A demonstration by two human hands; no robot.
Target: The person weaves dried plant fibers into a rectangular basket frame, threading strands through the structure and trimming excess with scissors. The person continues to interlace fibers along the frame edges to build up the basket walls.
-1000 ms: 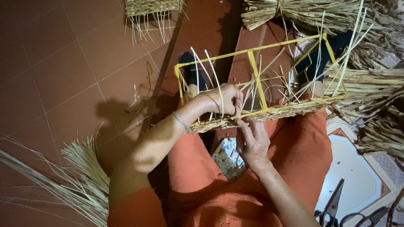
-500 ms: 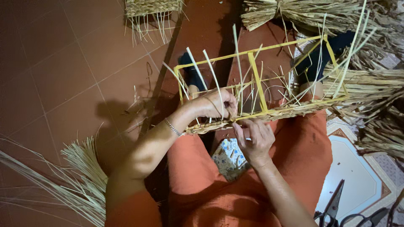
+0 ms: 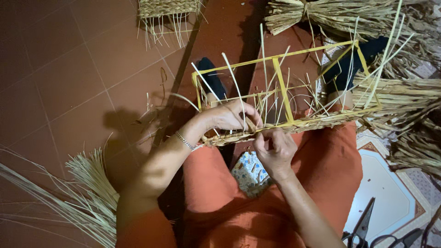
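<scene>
A yellow wire frame point(image 3: 280, 78), a long box shape split by a middle bar, lies across my lap above my orange trousers point(image 3: 321, 179). Its near edge carries a braided band of dry straw point(image 3: 294, 125), and loose pale strands stick up from it at all angles. My left hand point(image 3: 232, 115) is closed over the left end of that band, fingers curled around the weave. My right hand point(image 3: 274, 149) sits just below it, fingertips pinching a strand at the braid. A small patterned pouch point(image 3: 250, 172), blue and white, rests on my lap under the hands. Bundles of straw point(image 3: 404, 98) lie to the right, and black scissors point(image 3: 363, 227) lie on a pale mat point(image 3: 390, 197).
</scene>
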